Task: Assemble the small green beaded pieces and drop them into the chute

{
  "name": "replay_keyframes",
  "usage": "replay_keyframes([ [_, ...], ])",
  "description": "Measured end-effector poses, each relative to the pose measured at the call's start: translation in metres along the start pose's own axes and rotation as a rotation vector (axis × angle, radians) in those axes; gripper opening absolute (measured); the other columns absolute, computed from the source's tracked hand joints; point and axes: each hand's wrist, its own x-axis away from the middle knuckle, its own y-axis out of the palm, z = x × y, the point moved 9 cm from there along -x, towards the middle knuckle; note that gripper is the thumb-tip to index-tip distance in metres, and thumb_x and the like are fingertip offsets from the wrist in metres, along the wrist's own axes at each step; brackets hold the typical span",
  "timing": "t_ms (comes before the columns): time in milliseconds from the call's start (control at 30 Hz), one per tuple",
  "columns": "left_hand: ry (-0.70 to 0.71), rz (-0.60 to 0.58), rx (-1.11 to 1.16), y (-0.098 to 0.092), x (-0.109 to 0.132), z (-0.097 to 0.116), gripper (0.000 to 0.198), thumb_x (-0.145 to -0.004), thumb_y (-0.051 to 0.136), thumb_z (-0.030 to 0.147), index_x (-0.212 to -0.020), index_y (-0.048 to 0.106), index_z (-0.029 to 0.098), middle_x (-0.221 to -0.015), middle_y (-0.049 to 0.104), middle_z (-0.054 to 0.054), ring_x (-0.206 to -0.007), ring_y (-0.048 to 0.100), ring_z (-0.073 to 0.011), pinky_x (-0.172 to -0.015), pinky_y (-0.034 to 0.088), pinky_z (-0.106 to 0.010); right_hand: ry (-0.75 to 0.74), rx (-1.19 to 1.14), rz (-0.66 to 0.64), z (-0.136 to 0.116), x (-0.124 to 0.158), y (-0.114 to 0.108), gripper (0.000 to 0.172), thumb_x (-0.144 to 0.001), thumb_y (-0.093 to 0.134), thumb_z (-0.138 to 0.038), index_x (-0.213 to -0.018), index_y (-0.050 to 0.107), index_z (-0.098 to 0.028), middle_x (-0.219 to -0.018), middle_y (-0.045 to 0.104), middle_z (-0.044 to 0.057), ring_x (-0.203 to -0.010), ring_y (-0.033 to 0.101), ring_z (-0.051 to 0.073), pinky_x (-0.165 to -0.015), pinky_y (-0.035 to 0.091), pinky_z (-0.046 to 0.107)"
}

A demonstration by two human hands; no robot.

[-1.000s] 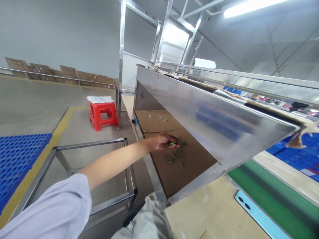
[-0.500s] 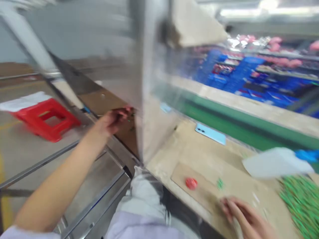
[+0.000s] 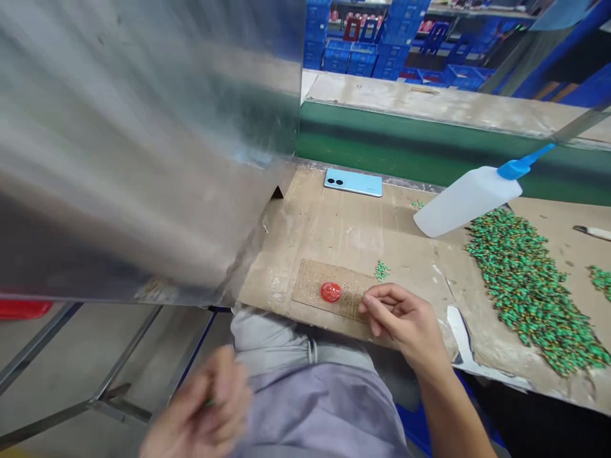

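Note:
My right hand point(image 3: 401, 318) rests at the right edge of a rough cardboard board point(image 3: 310, 286), its fingers curled together with nothing visible in them. A round red disc point(image 3: 331, 292) lies on that board, and a small cluster of green bits point(image 3: 380, 271) sits just beyond it. My left hand point(image 3: 200, 407), blurred, is low near my lap, its fingers closed on a small green piece point(image 3: 207, 402). A large heap of green-and-gold components point(image 3: 525, 286) spreads across the bench to the right.
A white squeeze bottle with a blue nozzle point(image 3: 468, 200) lies above the heap. A pale blue phone point(image 3: 353, 182) sits on the cardboard-topped bench point(image 3: 334, 235). A steel panel point(image 3: 119, 146) fills the left. A green belt point(image 3: 429, 140) runs behind.
My view has swung from the steel-covered shelf on the left to the bench. My left hand has left the cardboard shelf and come back to my lap. My right hand has moved up to the board.

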Motion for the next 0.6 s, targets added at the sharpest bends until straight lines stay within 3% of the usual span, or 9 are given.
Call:
replay_keyframes([
  [100,-0.147,-0.069,0.008,0.039,-0.039,-0.046,0.029,-0.079,0.092,0.033,-0.084,0.07,0.016,-0.064,0.052,0.005,-0.048,0.034,-0.0028,-0.044,0.027,-0.014,-0.021,0.055,-0.017,-0.002,-0.011,0.007,0.045,-0.086,0.075,-0.063,-0.083,0.067,-0.019,-0.068,0.072,0.005,-0.041,0.051,0.01,-0.041,0.042,0.025],
  [200,-0.15,-0.032,-0.006,0.045,-0.063,-0.062,0.036,-0.079,0.094,0.037,-0.095,0.069,0.016,-0.069,0.064,0.002,-0.05,0.05,-0.0046,-0.043,0.028,-0.013,-0.062,0.141,-0.05,-0.005,-0.017,0.014,0.042,-0.093,0.068,-0.061,-0.088,0.066,-0.019,-0.073,0.072,0.005,-0.045,0.052,0.011,-0.044,0.045,0.026],
  [300,-0.14,-0.021,-0.055,0.044,-0.071,-0.066,0.042,-0.078,0.094,0.045,-0.084,0.064,0.016,-0.071,0.07,-0.001,-0.045,0.051,-0.0049,-0.039,0.023,-0.014,-0.121,0.261,-0.075,-0.011,-0.016,0.017,0.033,-0.099,0.061,-0.052,-0.092,0.067,-0.02,-0.078,0.072,0.005,-0.059,0.06,0.015,-0.056,0.05,0.028],
  [400,-0.108,-0.047,-0.14,0.046,-0.074,-0.062,0.048,-0.077,0.092,0.055,-0.08,0.066,0.016,-0.066,0.07,-0.001,-0.039,0.04,-0.0028,-0.037,0.017,-0.016,-0.168,0.387,-0.096,-0.016,-0.013,0.019,0.025,-0.101,0.059,-0.042,-0.093,0.069,-0.021,-0.082,0.072,0.006,-0.073,0.065,0.019,-0.07,0.051,0.031],
  [600,-0.012,-0.01,-0.26,0.042,-0.08,-0.048,0.046,-0.083,0.086,0.06,-0.086,0.075,0.015,-0.049,0.047,0.007,-0.044,0.022,-0.0047,-0.043,0.016,-0.019,-0.183,0.526,-0.093,-0.014,-0.012,0.022,0.026,-0.101,0.058,-0.042,-0.097,0.071,-0.021,-0.074,0.071,0.004,-0.058,0.057,0.016,-0.057,0.044,0.03],
])
